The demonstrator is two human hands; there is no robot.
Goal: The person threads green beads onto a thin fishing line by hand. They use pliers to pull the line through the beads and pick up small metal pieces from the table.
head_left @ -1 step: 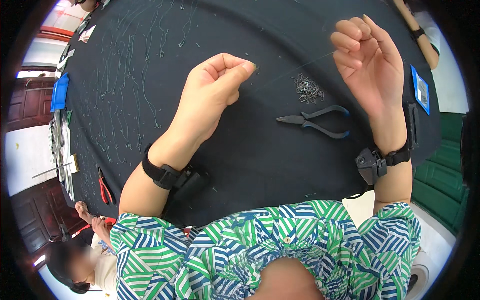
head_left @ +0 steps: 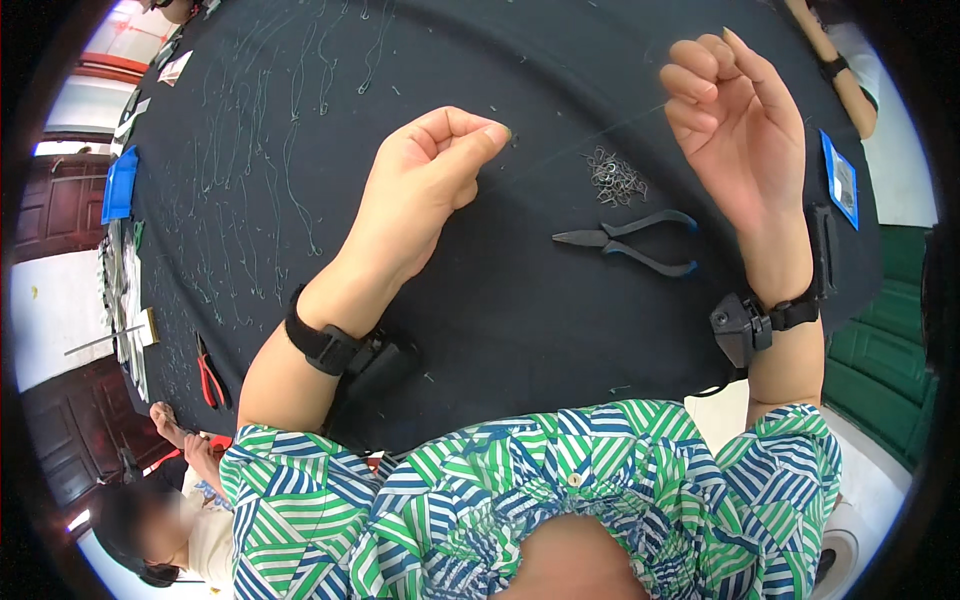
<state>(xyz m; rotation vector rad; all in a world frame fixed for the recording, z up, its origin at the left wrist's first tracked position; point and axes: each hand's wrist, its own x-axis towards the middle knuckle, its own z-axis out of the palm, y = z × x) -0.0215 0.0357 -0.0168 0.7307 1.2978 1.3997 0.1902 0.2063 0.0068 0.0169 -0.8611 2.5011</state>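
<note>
My left hand (head_left: 430, 180) is closed in a pinch left of centre, raised above the black cloth. A tiny dark bit, which looks like part of a fish hook (head_left: 513, 139), pokes out at its fingertips. Opposite it, my right hand (head_left: 742, 130) is lifted palm toward me with its fingers curled. A thin fishing line (head_left: 622, 124) stretches from those fingers toward the left hand; its far end is too faint to follow. Between and below the hands lie a heap of small metal fish hooks (head_left: 616, 178) and needle-nose pliers (head_left: 630, 243) with their handles apart.
Strands of green line with hooks (head_left: 294, 118) are spread over the black cloth (head_left: 500, 330) at the left. Red-handled pliers (head_left: 210, 380) lie at its left edge. Blue packets (head_left: 120, 185) sit at both sides. Other people (head_left: 150, 520) are at the left and far right.
</note>
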